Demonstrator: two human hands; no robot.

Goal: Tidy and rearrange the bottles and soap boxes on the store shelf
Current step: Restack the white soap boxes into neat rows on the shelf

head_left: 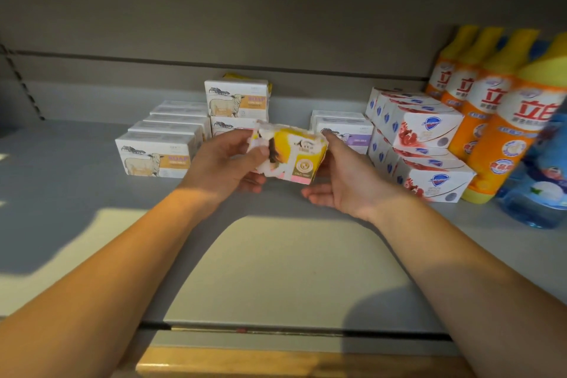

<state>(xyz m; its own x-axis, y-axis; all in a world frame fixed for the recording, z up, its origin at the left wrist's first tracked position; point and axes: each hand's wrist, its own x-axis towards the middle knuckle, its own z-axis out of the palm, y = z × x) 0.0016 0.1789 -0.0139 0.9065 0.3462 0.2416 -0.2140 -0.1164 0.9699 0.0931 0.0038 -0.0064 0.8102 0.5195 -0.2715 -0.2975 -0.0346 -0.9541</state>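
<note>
Together our left hand (225, 159) and right hand (343, 176) pinch the ends of the yellow-and-pink paper-wrapped soap box (290, 152), which looks light, rigid and crushable.

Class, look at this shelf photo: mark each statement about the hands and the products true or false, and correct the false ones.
1. Both hands hold the yellow soap box above the shelf. True: the left hand and the right hand grip its ends.
2. The orange dish soap bottles stand at the left end of the shelf. False: they stand at the right.
3. The sheep soap boxes sit left of the held box. True.
4. The red-and-white soap boxes lie in a single layer. False: they are stacked in two layers.
5. A blue bottle stands at the far right. True.
</note>
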